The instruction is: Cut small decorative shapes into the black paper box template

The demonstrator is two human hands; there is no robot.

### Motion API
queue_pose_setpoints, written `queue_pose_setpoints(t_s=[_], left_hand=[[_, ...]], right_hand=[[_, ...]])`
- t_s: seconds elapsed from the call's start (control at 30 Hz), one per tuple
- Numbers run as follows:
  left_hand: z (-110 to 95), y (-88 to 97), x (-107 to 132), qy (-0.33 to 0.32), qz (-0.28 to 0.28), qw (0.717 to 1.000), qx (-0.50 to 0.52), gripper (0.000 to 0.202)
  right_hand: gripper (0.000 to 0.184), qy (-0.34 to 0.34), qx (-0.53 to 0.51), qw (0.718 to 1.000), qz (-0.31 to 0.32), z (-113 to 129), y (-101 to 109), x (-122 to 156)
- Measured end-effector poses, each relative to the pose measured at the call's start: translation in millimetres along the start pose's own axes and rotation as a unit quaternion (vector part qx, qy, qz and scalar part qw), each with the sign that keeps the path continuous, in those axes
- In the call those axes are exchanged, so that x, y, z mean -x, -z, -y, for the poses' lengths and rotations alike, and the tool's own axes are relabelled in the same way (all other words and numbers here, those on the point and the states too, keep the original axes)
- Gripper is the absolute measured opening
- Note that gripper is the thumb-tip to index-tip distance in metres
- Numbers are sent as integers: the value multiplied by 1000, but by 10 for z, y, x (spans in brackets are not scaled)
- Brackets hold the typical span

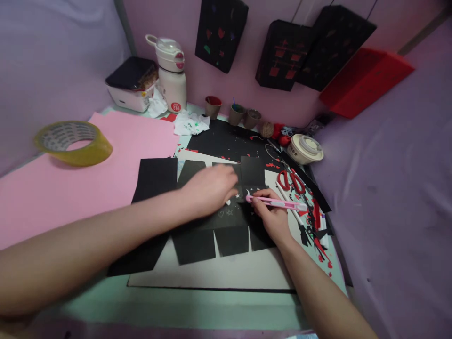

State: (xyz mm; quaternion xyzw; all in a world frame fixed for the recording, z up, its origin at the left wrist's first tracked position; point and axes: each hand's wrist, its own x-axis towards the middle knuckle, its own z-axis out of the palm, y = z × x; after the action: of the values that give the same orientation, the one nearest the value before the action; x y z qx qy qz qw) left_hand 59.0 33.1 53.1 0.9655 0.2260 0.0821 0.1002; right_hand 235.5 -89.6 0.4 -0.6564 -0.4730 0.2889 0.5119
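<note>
A black card blank (231, 240) with slit flaps lies on a white board (208, 270). Small shapes, among them stars, hearts and a moon, are cut or drawn on it. Over its middle, my left hand (212, 188) hovers or rests, slightly blurred. Its thumb and fingers are apart, holding nothing that I can see. To its right, my right hand (273, 219) is closed round a pink utility knife (277, 203) lying nearly level across the fingers. The blade itself is not visible. That hand covers part of the card's right side.
Red-handled scissors (297, 182) lie right among paper scraps. Left are pink paper (123, 136) and a yellow tape roll (102, 148). A white bottle (173, 87), small pots (236, 114) and a lidded tub (305, 149) stand behind. Black paper lanterns (222, 35) hang above.
</note>
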Motion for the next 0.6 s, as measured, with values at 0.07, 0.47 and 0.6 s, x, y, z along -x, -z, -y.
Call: queue_pose_setpoints(t_s=[0.07,0.47,0.6], left_hand=[[-135,-134,239,-24,45,998,26,28],[-169,-566,604,-51,11,998,44,48],[-173,-587,613,-57,-9,997,51,48]], right_hand=[[15,12,22,1000,-14,15,-8,18],[9,-9,43,994,103,64,101,-59],[6,-15,67,994,82,33,58,-19]])
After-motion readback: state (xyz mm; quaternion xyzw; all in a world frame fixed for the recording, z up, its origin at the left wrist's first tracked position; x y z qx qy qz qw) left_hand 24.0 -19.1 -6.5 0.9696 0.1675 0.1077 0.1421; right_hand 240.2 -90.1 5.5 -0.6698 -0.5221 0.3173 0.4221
